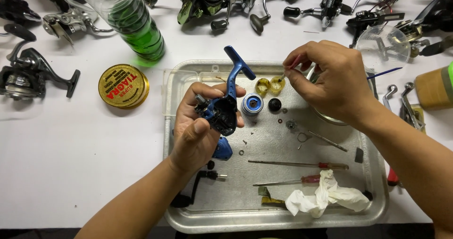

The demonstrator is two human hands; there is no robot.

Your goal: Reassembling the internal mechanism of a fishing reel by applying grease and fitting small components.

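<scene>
left hand (198, 130) gripping blue reel body (222, 109) upright over tray (283, 222), steadying it | right hand (332, 81) pinching thin red tool (289, 68), tip dipping into yellow cups (269, 85) | screwdrivers (299, 164), rag (325, 196) lying nearby

— What is under all the stuff?

— A white surface (71, 149). A big metal tray (188, 222) sits on it, in the middle.

— And beside the tray?

— A round gold tin (123, 85) and a green bottle (139, 29). Fishing reels (28, 73) lie along the back, maybe more than ten, hard to count.
</scene>
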